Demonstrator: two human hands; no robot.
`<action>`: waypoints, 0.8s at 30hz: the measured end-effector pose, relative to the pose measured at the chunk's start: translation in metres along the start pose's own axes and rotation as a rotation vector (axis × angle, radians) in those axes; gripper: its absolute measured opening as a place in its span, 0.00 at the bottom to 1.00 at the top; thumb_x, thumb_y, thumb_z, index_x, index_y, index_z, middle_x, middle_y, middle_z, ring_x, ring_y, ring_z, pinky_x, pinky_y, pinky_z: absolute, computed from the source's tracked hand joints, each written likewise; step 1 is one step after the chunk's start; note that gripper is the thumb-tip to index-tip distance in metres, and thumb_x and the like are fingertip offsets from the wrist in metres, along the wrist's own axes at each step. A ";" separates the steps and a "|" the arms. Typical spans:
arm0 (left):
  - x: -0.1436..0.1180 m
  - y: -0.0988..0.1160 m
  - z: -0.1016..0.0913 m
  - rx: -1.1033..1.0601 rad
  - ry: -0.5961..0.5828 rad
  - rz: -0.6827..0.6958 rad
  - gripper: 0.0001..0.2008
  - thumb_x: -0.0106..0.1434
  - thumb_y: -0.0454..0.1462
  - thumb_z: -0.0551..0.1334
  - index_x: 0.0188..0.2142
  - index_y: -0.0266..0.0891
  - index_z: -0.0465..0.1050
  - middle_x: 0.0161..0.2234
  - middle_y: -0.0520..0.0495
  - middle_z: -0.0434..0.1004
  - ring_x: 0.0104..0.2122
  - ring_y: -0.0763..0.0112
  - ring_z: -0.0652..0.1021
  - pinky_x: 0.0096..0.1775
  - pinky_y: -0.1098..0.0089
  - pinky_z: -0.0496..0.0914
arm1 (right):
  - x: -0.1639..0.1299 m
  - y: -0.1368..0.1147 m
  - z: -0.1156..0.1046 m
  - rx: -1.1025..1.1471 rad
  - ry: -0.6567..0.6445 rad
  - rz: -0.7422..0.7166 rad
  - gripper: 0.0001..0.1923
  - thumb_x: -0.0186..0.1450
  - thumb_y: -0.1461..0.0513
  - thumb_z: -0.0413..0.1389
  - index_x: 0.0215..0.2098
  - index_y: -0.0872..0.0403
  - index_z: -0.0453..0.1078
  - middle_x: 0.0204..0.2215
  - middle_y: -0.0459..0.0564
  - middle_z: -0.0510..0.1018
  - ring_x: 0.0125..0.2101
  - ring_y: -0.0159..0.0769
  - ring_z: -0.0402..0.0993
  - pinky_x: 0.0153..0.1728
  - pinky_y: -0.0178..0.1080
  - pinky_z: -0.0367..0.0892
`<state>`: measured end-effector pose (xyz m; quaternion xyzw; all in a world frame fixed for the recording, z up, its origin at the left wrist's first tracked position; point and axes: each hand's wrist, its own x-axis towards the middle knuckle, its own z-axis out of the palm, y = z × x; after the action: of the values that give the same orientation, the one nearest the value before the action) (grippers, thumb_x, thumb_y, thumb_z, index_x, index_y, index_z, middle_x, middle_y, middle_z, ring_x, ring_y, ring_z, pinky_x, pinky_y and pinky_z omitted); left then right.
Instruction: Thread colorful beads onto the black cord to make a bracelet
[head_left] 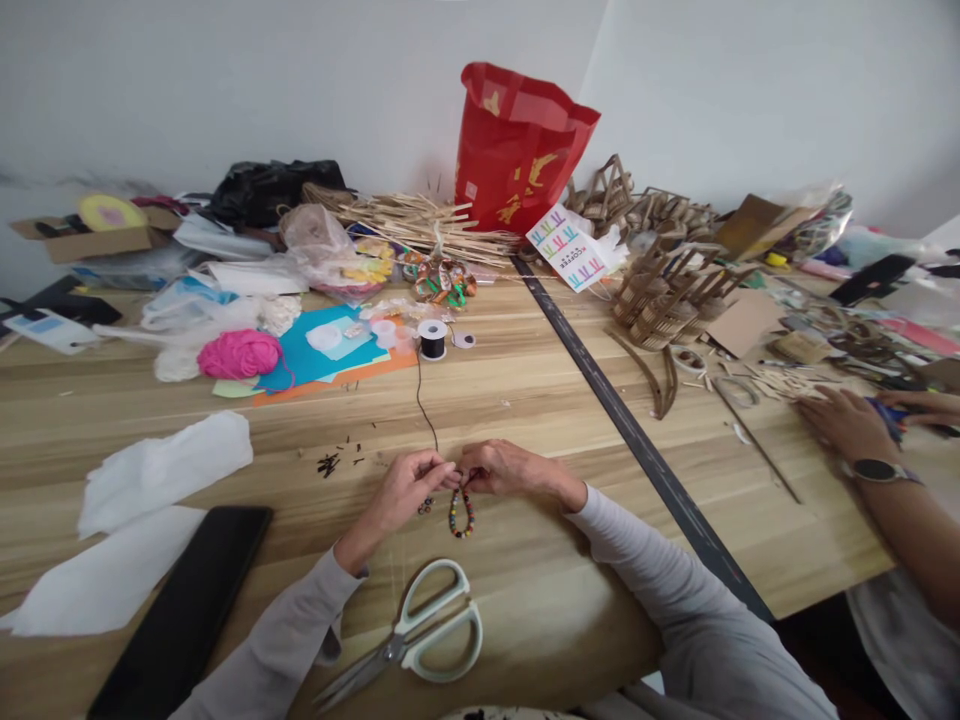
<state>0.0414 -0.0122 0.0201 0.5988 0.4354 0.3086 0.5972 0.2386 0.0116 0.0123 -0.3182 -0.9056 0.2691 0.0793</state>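
- Beaded loop (pixel 462 512): top hidden where left hand (pixel 409 487) and right hand (pixel 501 466) pinch its cord.
- Scissors (pixel 420 635): 6 o'clock, near.
- Thread spool (pixel 433 338): 12 o'clock.

This is a craft room or hobby workspace. A long wooden worktop (pixel 525 400) against a plain white wall is strewn with pink yarn (pixel 240 354), coloured paper sheets (pixel 311 362), a thread spool (pixel 433 338), scissors (pixel 420 635), bundled sticks (pixel 420 222) and cardboard models (pixel 660 285).
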 end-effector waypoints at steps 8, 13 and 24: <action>0.000 -0.001 -0.001 0.011 0.003 0.018 0.16 0.58 0.47 0.63 0.25 0.35 0.72 0.29 0.41 0.83 0.32 0.60 0.82 0.37 0.64 0.76 | 0.001 -0.003 0.000 0.028 0.060 -0.040 0.03 0.60 0.70 0.58 0.32 0.58 0.73 0.28 0.48 0.76 0.28 0.29 0.69 0.29 0.29 0.58; 0.000 0.003 -0.001 0.071 -0.004 0.062 0.13 0.59 0.43 0.61 0.26 0.35 0.74 0.28 0.42 0.83 0.32 0.62 0.82 0.37 0.66 0.75 | 0.003 -0.001 0.005 0.072 0.095 -0.019 0.02 0.58 0.70 0.59 0.29 0.58 0.72 0.24 0.45 0.75 0.24 0.26 0.65 0.26 0.28 0.55; -0.001 0.005 -0.003 0.157 -0.003 0.083 0.13 0.60 0.42 0.60 0.25 0.35 0.74 0.27 0.44 0.82 0.31 0.64 0.80 0.35 0.69 0.72 | 0.002 -0.003 -0.001 0.080 0.055 -0.034 0.05 0.60 0.71 0.58 0.32 0.58 0.75 0.29 0.48 0.78 0.29 0.30 0.71 0.30 0.29 0.59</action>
<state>0.0388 -0.0116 0.0254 0.6616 0.4323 0.2970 0.5359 0.2357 0.0109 0.0147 -0.3066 -0.8968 0.2950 0.1214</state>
